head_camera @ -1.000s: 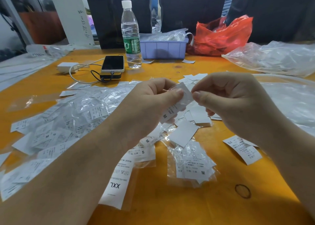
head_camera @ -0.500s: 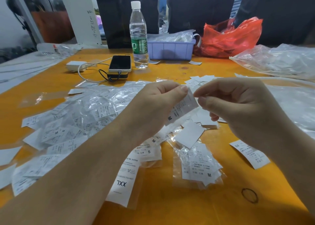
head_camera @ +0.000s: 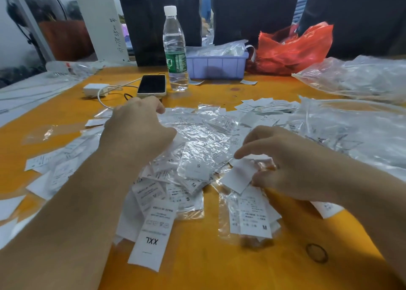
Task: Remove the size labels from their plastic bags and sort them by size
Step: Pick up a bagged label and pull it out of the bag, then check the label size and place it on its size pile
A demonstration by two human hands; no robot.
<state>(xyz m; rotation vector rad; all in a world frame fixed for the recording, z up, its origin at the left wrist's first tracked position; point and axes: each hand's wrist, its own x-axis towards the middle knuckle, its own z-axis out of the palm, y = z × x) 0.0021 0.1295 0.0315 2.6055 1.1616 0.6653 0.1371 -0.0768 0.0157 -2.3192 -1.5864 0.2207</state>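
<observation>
The right hand (head_camera: 292,166), right of centre, pinches a blank-side white label (head_camera: 238,177) between thumb and curled fingers (head_camera: 246,152), just above a bagged M stack (head_camera: 252,215). The left hand (head_camera: 136,131), centre left, lies knuckles-up on the heap of bagged labels (head_camera: 197,142); whether its fingers grip anything cannot be told. An XXL label (head_camera: 151,232) sits lower centre. Bare orange surface (head_camera: 219,267) fills the bottom edge; phone (head_camera: 152,85), bottle (head_camera: 175,50) and purple tray (head_camera: 217,65) stand behind.
</observation>
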